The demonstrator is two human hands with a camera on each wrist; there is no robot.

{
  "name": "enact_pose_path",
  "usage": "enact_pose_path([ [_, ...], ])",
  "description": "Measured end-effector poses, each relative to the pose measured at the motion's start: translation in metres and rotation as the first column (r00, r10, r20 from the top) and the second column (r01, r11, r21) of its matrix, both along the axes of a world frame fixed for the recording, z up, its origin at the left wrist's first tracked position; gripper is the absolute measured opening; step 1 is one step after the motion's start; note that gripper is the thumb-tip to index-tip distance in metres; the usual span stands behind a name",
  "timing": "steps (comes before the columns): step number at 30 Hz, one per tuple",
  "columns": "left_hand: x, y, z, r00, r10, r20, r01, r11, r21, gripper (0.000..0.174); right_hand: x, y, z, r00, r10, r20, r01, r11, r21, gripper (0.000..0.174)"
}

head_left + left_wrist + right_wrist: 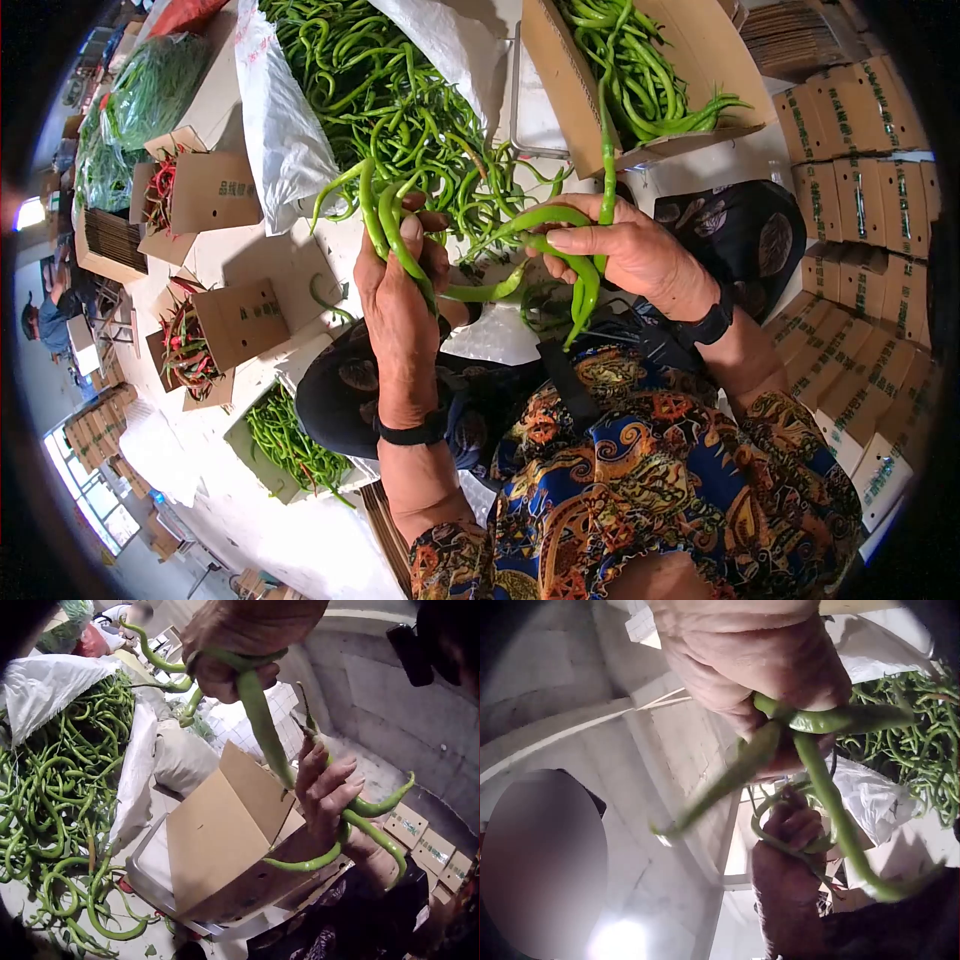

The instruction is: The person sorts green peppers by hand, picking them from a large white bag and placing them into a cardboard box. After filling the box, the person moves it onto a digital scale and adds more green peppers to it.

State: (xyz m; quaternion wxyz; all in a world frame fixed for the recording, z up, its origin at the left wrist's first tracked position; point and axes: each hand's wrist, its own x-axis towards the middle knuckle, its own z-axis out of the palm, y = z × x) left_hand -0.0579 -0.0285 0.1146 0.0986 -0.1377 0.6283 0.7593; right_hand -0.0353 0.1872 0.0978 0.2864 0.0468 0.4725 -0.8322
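Observation:
My left hand (392, 295) grips several long green chili peppers (371, 208), some poking up past the fingers and one lying along the palm. My right hand (645, 252) holds another few green peppers (586, 288) between thumb and fingers, their ends spreading up, left and down. A single pepper (488, 292) stretches across the gap between the hands. From the left wrist view, the right hand (330, 791) has peppers (379, 840) hanging out below its palm. Beyond both hands lies a heap of green peppers (400, 100) on a white sack (290, 130).
An open carton (560, 75) with green peppers stands at the back right. Two small boxes (240, 325) (215, 190) of red peppers sit at left. A tray (250, 455) of thinner green peppers is nearer me. Flat cartons (870, 210) are stacked at right.

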Motion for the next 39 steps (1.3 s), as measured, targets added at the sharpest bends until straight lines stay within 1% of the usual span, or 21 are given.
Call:
enact_pose_path([
  [5,0.0,-0.002,-0.001,0.999,-0.03,0.022,0.03,0.999,0.033,0.031,0.001,-0.002,0.01,1.0,-0.006,-0.007,0.006,0.998,0.062,0.034],
  [8,0.0,0.0,-0.003,0.999,-0.016,0.035,0.015,0.999,0.031,0.03,0.001,0.002,0.001,0.999,0.024,0.027,-0.027,0.994,0.109,0.042],
  [10,0.0,0.001,-0.004,0.999,0.004,0.038,-0.006,0.999,0.039,0.027,0.002,0.006,-0.006,0.997,0.041,0.059,-0.044,0.998,0.054,0.04],
  [14,0.0,0.001,-0.001,0.999,-0.021,0.034,0.021,1.0,-0.006,0.031,0.0,0.003,-0.008,0.998,0.028,0.061,-0.028,1.0,0.004,0.032],
  [15,-0.001,-0.001,-0.002,0.999,-0.032,0.021,0.032,0.999,-0.02,0.031,-0.001,0.003,-0.001,0.995,0.053,0.08,-0.06,0.994,0.087,0.034],
  [18,-0.002,0.0,-0.002,1.0,-0.014,-0.024,0.012,0.997,-0.071,0.03,0.002,0.013,-0.016,0.961,0.274,0.038,-0.275,0.934,0.227,0.035],
  [19,-0.002,-0.001,-0.002,1.0,-0.003,-0.03,0.001,0.997,-0.075,0.03,0.003,0.016,-0.023,0.946,0.324,0.001,-0.303,0.885,0.354,0.037],
  [20,-0.002,-0.002,-0.003,0.999,0.007,-0.035,-0.009,0.997,-0.078,0.03,0.003,0.02,-0.031,0.9,0.434,-0.02,-0.35,0.752,0.559,0.036],
  [21,-0.002,-0.003,-0.006,0.999,-0.019,-0.034,0.016,0.996,-0.087,0.029,0.001,0.025,-0.04,0.842,0.54,-0.011,-0.36,0.575,0.735,0.035],
  [22,-0.003,-0.004,-0.006,0.998,-0.039,-0.048,0.034,0.993,-0.112,0.028,0.0,0.029,-0.049,0.773,0.634,0.025,-0.33,0.368,0.869,0.034],
  [24,-0.003,-0.005,-0.006,0.994,-0.08,-0.073,0.067,0.984,-0.164,0.027,0.005,0.033,-0.069,0.899,0.418,0.13,-0.371,0.57,0.733,0.032],
  [25,-0.004,-0.007,-0.009,0.994,-0.08,-0.078,0.066,0.984,-0.167,0.027,0.006,0.034,-0.077,0.931,0.306,0.199,-0.359,0.665,0.655,0.032],
  [28,-0.006,-0.011,-0.018,0.992,-0.115,-0.056,0.108,0.988,-0.111,0.026,0.0,0.039,-0.085,0.901,0.351,0.253,-0.407,0.486,0.773,0.031],
  [29,-0.006,-0.009,-0.02,0.992,-0.119,-0.043,0.115,0.991,-0.074,0.026,0.003,0.042,-0.08,0.931,0.312,0.188,-0.349,0.622,0.701,0.026],
  [32,-0.004,-0.005,-0.018,0.991,-0.131,-0.028,0.129,0.989,-0.067,0.025,0.008,0.039,-0.047,0.989,0.091,0.117,-0.141,0.824,0.548,0.025],
  [34,-0.003,-0.008,-0.024,0.982,-0.181,-0.055,0.171,0.974,-0.151,0.028,0.009,0.026,-0.037,0.993,-0.071,0.095,0.038,0.947,0.318,0.028],
  [35,-0.001,-0.005,-0.028,0.976,-0.182,-0.119,0.157,0.969,-0.191,0.028,0.008,0.018,-0.03,0.984,-0.151,0.099,0.13,0.972,0.193,0.03],
  [36,0.004,0.001,-0.031,0.965,-0.187,-0.186,0.143,0.963,-0.228,0.027,0.007,0.01,-0.017,0.984,-0.149,0.099,0.138,0.984,0.114,0.034],
  [37,0.005,0.005,-0.034,0.954,-0.198,-0.225,0.129,0.948,-0.29,0.026,0.004,-0.004,-0.001,0.983,-0.175,0.06,0.166,0.977,0.131,0.035],
  [38,0.004,0.007,-0.038,0.929,-0.285,-0.237,0.146,0.87,-0.471,0.025,0.0,-0.018,0.01,0.98,-0.2,0.02,0.194,0.97,0.147,0.035],
  [39,0.005,0.011,-0.04,0.894,-0.314,-0.319,0.102,0.836,-0.539,0.026,-0.004,-0.026,0.011,0.989,-0.14,-0.038,0.145,0.977,0.154,0.036],
])
